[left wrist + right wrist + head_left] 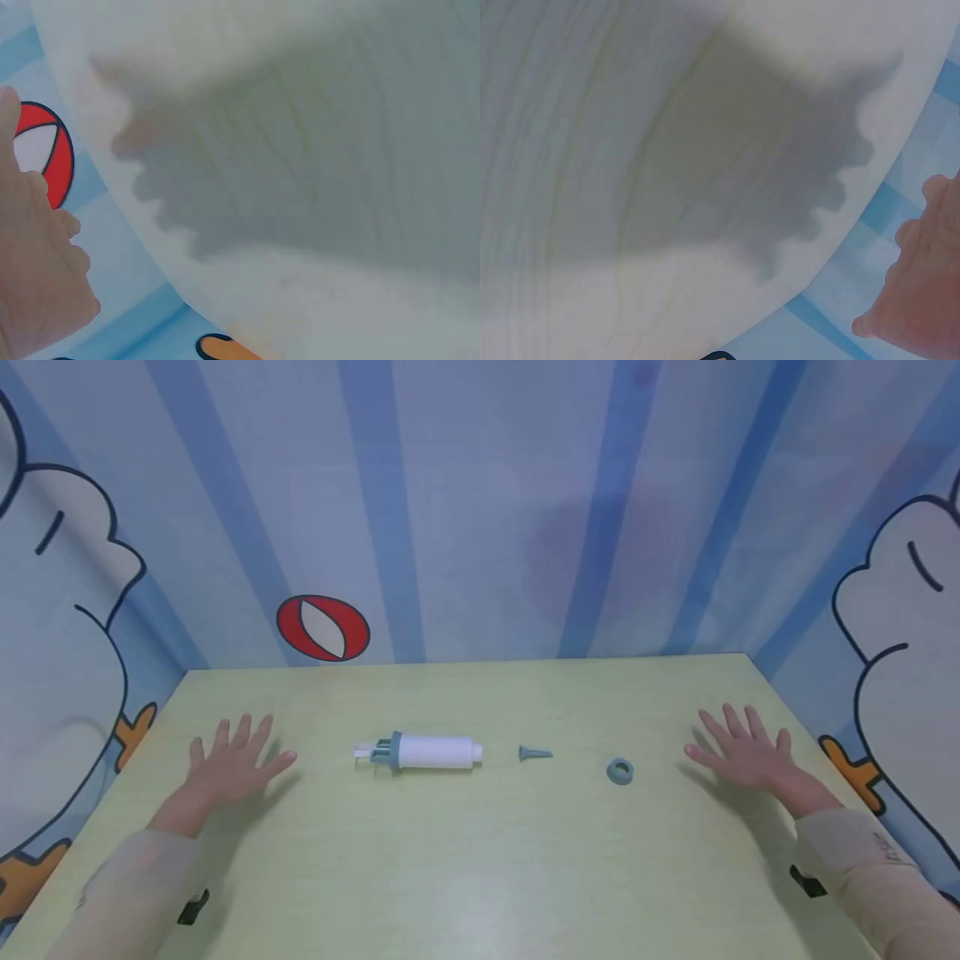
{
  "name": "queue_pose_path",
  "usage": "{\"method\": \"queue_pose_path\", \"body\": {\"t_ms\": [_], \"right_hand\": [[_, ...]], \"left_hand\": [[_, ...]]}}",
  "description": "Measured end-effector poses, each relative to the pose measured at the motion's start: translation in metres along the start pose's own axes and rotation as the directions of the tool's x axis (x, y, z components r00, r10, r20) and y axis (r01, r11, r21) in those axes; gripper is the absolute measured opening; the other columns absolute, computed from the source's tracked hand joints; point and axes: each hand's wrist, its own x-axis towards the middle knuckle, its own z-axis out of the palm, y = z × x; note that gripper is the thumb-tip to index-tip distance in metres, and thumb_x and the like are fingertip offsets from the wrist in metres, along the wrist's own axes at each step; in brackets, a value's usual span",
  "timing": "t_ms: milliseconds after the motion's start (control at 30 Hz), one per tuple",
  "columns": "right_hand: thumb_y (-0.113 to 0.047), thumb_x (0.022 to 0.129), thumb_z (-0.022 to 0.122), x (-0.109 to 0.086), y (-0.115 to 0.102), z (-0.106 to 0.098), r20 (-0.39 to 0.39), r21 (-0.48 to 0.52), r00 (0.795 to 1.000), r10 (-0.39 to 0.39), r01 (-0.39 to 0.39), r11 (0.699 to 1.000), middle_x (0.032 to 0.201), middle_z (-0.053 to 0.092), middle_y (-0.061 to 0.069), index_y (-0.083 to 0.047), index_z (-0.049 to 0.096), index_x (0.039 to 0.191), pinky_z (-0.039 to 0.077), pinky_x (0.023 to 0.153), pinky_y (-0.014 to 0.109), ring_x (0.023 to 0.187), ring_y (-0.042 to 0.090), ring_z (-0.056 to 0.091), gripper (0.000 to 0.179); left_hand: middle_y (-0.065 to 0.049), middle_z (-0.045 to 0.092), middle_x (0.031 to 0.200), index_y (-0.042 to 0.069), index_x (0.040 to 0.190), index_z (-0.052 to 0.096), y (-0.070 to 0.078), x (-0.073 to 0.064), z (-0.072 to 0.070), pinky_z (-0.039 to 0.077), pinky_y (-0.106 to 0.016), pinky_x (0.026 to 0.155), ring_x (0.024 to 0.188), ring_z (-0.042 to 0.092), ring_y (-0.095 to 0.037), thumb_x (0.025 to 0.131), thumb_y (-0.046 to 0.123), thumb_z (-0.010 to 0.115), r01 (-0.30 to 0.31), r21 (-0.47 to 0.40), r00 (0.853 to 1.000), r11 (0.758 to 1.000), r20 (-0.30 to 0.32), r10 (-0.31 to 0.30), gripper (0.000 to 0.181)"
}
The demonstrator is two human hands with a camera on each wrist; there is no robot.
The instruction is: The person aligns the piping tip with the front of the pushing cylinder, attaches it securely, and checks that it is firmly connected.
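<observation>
In the head view a white cylinder (437, 752) with a grey-blue collar and prongs at its left end lies on its side on the table. To its right lies a small grey-blue cone-shaped piece (534, 752) with a flared end, then a grey-blue ring (620, 771). My left hand (234, 768), fingers spread, is left of the cylinder and holds nothing. Over on the right, my right hand (746, 758) has its fingers spread too; the ring is the thing nearest to it. Both wrist views show a hand and its shadow on the table, none of the pieces.
The pale wood-grain table (450, 860) meets a blue striped backdrop (487, 510) along its far edge. A red and white ball (323, 627) is printed on that backdrop. Side panels with cartoon figures flank the table. A sleeve covers each forearm.
</observation>
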Motion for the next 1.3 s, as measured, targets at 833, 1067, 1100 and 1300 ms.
{"method": "queue_pose_path", "body": {"t_ms": [833, 1067, 1100, 1300], "right_hand": [[-0.056, 0.086, 0.039, -0.008, -0.015, 0.001, -0.110, 0.073, 0.988, -0.109, 0.118, 0.990, 0.146, -0.008, 0.021, -0.020, -0.003, 0.143, -0.003, 0.088, 0.072, 0.130, 0.043, -0.018, 0.079], [-0.048, 0.086, 0.045, -0.008, -0.029, 0.002, -0.165, 0.123, 0.971, -0.172, 0.194, 0.973, 0.146, 0.000, 0.024, -0.014, 0.005, 0.143, 0.005, 0.089, 0.072, 0.131, 0.046, -0.007, 0.078], [-0.047, 0.086, 0.046, -0.008, -0.031, 0.002, -0.174, 0.135, 0.968, -0.180, 0.204, 0.970, 0.146, 0.001, 0.024, -0.012, 0.006, 0.143, 0.006, 0.089, 0.072, 0.130, 0.047, -0.006, 0.077], [-0.040, 0.086, 0.051, -0.006, -0.040, 0.005, -0.193, 0.247, 0.958, -0.210, 0.255, 0.935, 0.146, 0.003, 0.024, -0.007, 0.013, 0.142, 0.006, 0.090, 0.072, 0.130, 0.048, -0.003, 0.075]], "left_hand": [[-0.017, 0.007, 0.148, 0.016, 0.143, 0.009, 0.117, 0.028, -0.001, -0.003, -0.063, 0.099, 0.134, 0.000, -0.041, 0.083, 0.058, 0.041, -0.319, 0.037, 0.945, 0.947, -0.062, 0.321, 0.080], [-0.017, 0.015, 0.147, 0.015, 0.143, 0.015, 0.147, 0.033, 0.002, 0.003, -0.062, 0.101, 0.134, 0.007, -0.039, 0.084, 0.054, 0.045, -0.408, 0.012, 0.910, 0.913, -0.076, 0.407, 0.077], [-0.016, 0.017, 0.146, 0.015, 0.142, 0.016, 0.151, 0.034, 0.003, 0.005, -0.062, 0.101, 0.134, 0.009, -0.038, 0.084, 0.053, 0.045, -0.416, 0.008, 0.906, 0.909, -0.080, 0.416, 0.076], [-0.013, 0.028, 0.143, 0.017, 0.141, 0.021, 0.175, 0.042, 0.008, 0.011, -0.058, 0.103, 0.132, 0.021, -0.035, 0.085, 0.050, 0.046, -0.463, -0.011, 0.884, 0.887, -0.080, 0.460, 0.070]]}}
